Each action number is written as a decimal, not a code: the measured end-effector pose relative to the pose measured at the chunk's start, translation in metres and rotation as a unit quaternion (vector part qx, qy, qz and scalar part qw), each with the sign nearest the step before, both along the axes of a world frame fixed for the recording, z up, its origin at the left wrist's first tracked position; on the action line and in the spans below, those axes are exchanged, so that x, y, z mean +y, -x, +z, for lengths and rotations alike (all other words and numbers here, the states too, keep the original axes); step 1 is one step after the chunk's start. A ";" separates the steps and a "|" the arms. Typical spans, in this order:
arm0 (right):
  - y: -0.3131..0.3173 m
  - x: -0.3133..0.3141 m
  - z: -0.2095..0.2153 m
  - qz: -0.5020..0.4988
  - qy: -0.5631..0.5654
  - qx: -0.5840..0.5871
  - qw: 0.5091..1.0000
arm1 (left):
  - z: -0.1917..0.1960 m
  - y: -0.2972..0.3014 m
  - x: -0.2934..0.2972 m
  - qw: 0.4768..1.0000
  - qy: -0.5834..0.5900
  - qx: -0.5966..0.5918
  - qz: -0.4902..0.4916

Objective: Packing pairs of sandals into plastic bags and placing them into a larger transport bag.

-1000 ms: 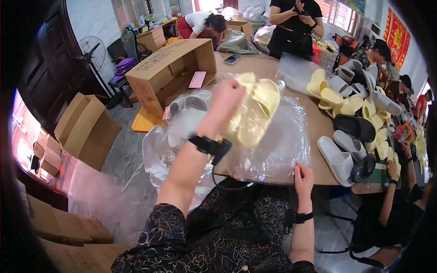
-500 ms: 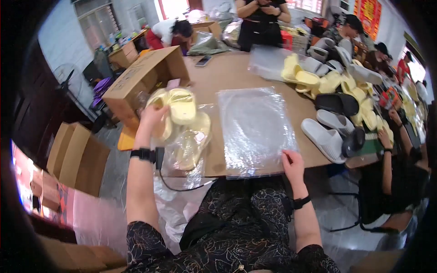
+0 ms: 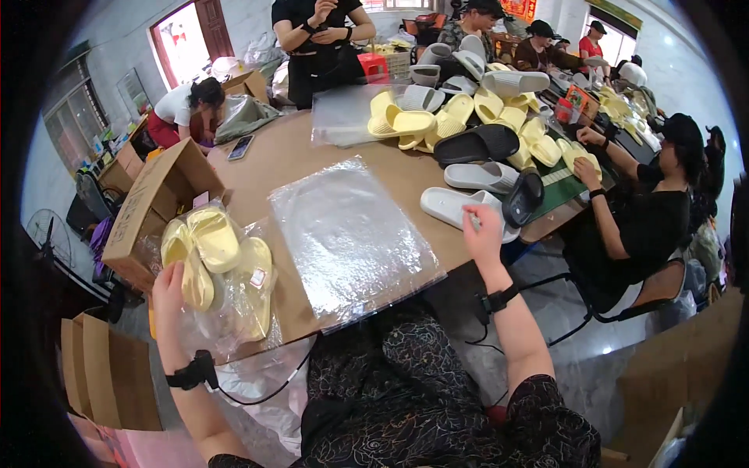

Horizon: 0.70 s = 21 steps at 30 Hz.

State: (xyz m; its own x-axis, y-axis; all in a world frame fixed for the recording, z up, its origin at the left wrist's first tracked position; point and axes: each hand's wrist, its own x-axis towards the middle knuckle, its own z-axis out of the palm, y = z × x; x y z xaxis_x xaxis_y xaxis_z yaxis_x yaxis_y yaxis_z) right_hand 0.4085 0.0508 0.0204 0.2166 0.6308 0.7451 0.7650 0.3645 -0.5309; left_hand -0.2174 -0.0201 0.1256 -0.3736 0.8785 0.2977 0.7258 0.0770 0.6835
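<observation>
From where I stand, the brown table (image 3: 261,171) fills the middle of this busy room, with an open carton (image 3: 148,222) on its side at the left and a heap of loose slippers (image 3: 477,146) over the right. Flat clear bags (image 3: 351,238) lie between, reaching the near edge; slick as they look, a brushing sleeve could send them sliding. The wrapped yellow slippers (image 3: 214,238) sit in front of the carton, near the table's left edge and resting partly on more wrapped yellow footwear. I'd worry about that pile: smooth film on film may let the upper pair slip, and a careless pull could tip it over the edge. The left hand (image 3: 168,290) comes up from below, wrist fairly straight, thumb and fingers closed on the leftmost slipper's side. The right hand (image 3: 485,238) is raised by a white slipper (image 3: 449,206), fingers curled in; whether they pinch anything, I can't tell.
</observation>
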 end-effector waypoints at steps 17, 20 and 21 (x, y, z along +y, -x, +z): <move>-0.108 0.030 -0.009 -0.328 0.219 -0.063 0.917 | 0.062 -0.179 -0.094 0.931 -0.130 0.304 -0.157; -0.114 0.045 -0.008 -0.279 0.348 -0.039 0.894 | 0.050 -0.235 -0.094 0.908 -0.051 0.205 -0.361; -0.125 0.050 -0.015 -0.268 0.299 -0.043 0.915 | 0.032 -0.244 -0.086 0.890 -0.041 0.203 -0.407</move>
